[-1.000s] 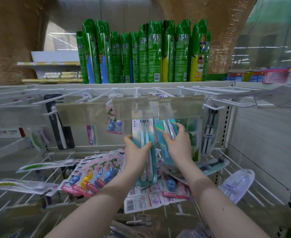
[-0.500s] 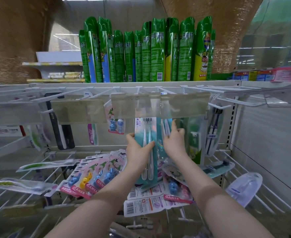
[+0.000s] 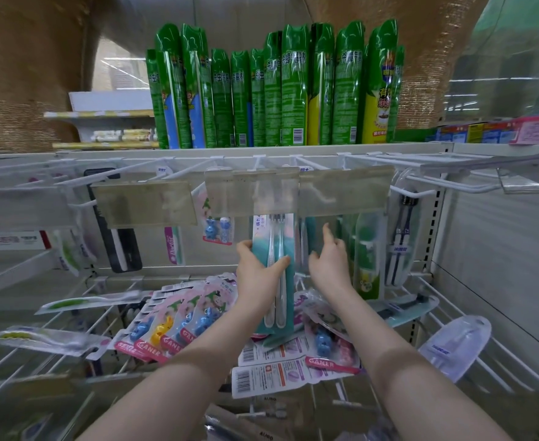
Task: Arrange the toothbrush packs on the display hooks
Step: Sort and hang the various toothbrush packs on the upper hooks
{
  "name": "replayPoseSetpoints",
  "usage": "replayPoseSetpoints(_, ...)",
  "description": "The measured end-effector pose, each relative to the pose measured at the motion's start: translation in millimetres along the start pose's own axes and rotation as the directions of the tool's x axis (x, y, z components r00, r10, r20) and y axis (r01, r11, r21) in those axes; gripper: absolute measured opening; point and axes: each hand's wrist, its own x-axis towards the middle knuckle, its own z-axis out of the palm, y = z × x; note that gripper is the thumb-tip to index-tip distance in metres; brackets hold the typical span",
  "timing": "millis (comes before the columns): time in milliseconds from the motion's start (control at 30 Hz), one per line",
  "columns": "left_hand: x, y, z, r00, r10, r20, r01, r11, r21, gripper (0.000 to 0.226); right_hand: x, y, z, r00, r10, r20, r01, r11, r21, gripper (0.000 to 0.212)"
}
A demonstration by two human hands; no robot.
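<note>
teal card twin-toothbrush pack stands upright at centre, its top hidden behind the cloudy plastic price strip, pinched mid-height by the left grip. right grip hovers just right, fingers loose, holding nothing. pink "ganer" blister packs lie fanned on the near white wire rack; a "doctor" pack hangs far left.

teal pack top behind label strip, forearms cropped

At 12 o'clock the spray cans are glossy printed green metal. The display hooks are smooth white-coated wire, and their label holders are cloudy clear plastic. The toothbrush pack at centre has a shiny plastic blister over teal card.
</note>
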Motion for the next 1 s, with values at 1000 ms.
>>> replayPoseSetpoints(1000, -36, 10, 12, 0.999, 0.006, 0.032, -0.002, 0.993, -0.117, 0.052, -50, 12, -29, 0.998, -0.058, 0.024, 0.048, 0.953, 0.299, 0.029)
